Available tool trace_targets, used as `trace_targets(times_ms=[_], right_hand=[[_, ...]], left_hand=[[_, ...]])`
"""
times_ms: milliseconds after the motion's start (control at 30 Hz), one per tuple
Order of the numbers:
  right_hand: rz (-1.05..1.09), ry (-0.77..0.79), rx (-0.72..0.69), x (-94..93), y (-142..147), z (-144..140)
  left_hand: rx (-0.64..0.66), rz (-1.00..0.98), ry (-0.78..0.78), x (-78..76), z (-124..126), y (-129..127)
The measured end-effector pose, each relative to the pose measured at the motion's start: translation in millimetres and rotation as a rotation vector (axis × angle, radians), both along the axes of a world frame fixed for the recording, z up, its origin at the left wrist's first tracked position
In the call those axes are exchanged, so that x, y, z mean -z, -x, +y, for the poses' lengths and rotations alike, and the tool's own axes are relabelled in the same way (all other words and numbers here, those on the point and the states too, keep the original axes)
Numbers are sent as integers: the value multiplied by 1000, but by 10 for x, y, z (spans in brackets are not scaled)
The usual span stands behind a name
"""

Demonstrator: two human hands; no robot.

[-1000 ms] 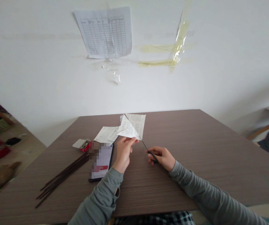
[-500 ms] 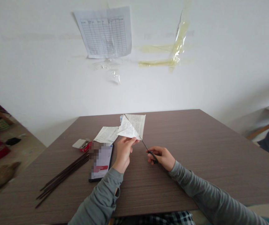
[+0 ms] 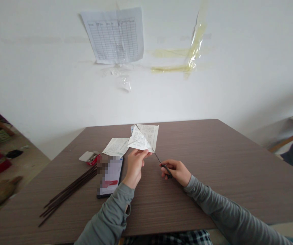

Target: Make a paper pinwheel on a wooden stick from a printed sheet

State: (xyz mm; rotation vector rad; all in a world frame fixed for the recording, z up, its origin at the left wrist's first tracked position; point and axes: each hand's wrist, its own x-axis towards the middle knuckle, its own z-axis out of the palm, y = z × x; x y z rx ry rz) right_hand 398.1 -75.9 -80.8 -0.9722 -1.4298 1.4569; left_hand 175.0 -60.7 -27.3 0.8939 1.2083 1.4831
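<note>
A folded sheet of printed paper point(image 3: 144, 137) is pinched at its lower edge by my left hand point(image 3: 135, 165), above the table. In my right hand point(image 3: 177, 171) is a pair of scissors point(image 3: 165, 166) with dark handles. Its blades point up and left and meet the paper at the lower right corner, by a diagonal line across the sheet. Whether the blades are parted cannot be made out. Left of my left hand lie a second printed paper point(image 3: 116, 146) and a phone point(image 3: 111, 180), its screen partly blurred.
Thin dark sticks point(image 3: 70, 190) lie in a bundle on the brown table point(image 3: 212, 190), ending by the phone. Beyond them sits a small red and white box point(image 3: 92, 158) with its flap up. A printed form point(image 3: 113, 37) hangs on the wall behind.
</note>
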Motion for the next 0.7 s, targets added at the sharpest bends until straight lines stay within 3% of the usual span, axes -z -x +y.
trace_targets(times_ms=[700], right_hand=[[-40,24,-37,30,-18,19]], left_hand=[[-2,-25,5,-28,2,-6]])
